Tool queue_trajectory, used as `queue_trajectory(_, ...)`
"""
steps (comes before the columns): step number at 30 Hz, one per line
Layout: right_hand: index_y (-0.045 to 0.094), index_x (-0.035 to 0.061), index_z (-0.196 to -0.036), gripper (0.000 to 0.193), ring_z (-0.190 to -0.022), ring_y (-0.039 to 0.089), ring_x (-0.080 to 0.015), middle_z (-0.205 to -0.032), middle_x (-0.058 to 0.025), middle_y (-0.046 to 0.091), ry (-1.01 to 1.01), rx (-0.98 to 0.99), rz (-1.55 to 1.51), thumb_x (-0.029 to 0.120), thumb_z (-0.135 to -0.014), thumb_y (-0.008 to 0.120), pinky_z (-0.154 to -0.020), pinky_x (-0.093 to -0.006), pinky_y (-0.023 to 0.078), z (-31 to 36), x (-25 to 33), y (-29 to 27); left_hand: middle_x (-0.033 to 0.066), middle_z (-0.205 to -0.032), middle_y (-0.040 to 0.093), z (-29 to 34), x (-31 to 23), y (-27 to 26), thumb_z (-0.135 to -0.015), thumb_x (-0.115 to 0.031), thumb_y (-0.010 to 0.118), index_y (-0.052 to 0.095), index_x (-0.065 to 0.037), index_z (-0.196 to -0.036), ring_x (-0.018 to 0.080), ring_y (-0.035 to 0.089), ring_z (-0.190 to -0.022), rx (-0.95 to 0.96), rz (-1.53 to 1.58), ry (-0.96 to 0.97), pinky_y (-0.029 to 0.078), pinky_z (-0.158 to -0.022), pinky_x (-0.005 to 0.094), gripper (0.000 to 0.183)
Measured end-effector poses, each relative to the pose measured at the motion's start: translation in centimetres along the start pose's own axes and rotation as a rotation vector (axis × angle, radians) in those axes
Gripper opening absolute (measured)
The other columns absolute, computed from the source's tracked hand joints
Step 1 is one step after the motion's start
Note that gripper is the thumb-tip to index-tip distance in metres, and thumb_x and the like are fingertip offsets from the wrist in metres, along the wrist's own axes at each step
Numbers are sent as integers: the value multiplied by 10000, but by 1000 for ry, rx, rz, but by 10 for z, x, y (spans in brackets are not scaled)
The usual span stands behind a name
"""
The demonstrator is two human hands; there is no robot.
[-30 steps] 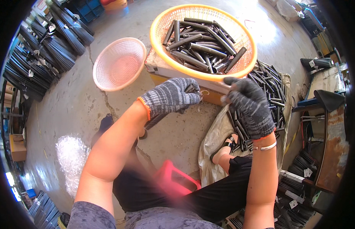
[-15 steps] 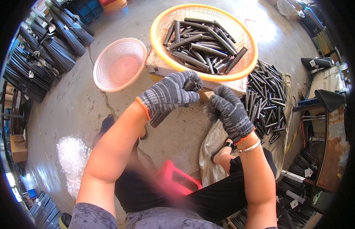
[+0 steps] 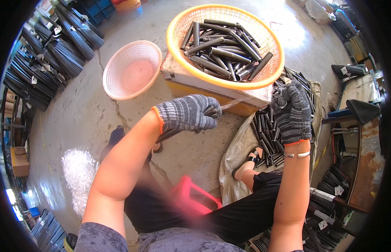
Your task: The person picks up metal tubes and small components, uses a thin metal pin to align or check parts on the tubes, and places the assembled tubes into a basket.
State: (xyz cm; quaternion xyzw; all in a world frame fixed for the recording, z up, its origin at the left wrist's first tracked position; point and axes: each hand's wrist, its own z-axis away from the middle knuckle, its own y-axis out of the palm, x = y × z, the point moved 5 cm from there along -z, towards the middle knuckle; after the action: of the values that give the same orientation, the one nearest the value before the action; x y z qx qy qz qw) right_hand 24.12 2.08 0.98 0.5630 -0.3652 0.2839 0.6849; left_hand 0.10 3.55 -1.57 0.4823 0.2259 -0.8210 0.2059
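Note:
My left hand (image 3: 189, 112), in a grey striped knit glove with an orange cuff, is closed around a black tube (image 3: 167, 137). Most of that tube is hidden by the glove, with one end showing below the wrist. From the fingers of this hand a thin clear plastic strip (image 3: 237, 102) stretches toward the right. My right hand (image 3: 293, 113), gloved alike, is closed on the strip's other end, with a curled bit of it near the fingertips. It hovers over a heap of black tubes (image 3: 267, 140) lying on a sack (image 3: 231, 157).
An orange-rimmed basket (image 3: 172, 40) full of black tubes stands on a box (image 3: 241, 108). Left of it sits a pink basket (image 3: 134, 80). Clear plastic scrap (image 3: 80, 180) lies at lower left. Bundles of black tubes (image 3: 69, 48) line the left side; a red stool (image 3: 185, 189) is between my legs.
My right hand has moved away to the right from my left hand, drawing the clear strip out between them. My left hand has lowered slightly, still around the tube.

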Motion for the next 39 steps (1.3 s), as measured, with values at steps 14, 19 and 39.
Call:
queue_trajectory(14,628,-7,-995,153,-684,610,-142,-791,-79,639,-215,121,1024,20,-846,652,-633,-281,493,5,-27,-8,85,-847,645,18,-27,-20,-804,-110,695,622,-18,-1051,136,606,-728,-86,594,469,521,-652,258,274)
queue_trajectory(19,664,14,-921,137,-745,633,-250,-834,-123,660,-427,130,1215,20,-787,686,-696,-346,498,3,-23,-7,60,-874,659,22,-33,-11,-812,-47,689,652,-10,-966,120,622,-777,19,398,341,530,-708,254,163)
queue_trajectory(39,624,13,-848,34,-727,621,-345,-781,-179,629,-694,153,1392,28,-818,632,-660,-382,483,5,-18,25,21,-870,668,18,-38,11,-797,-12,719,672,-10,-957,74,594,-812,143,115,413,504,-731,237,168)
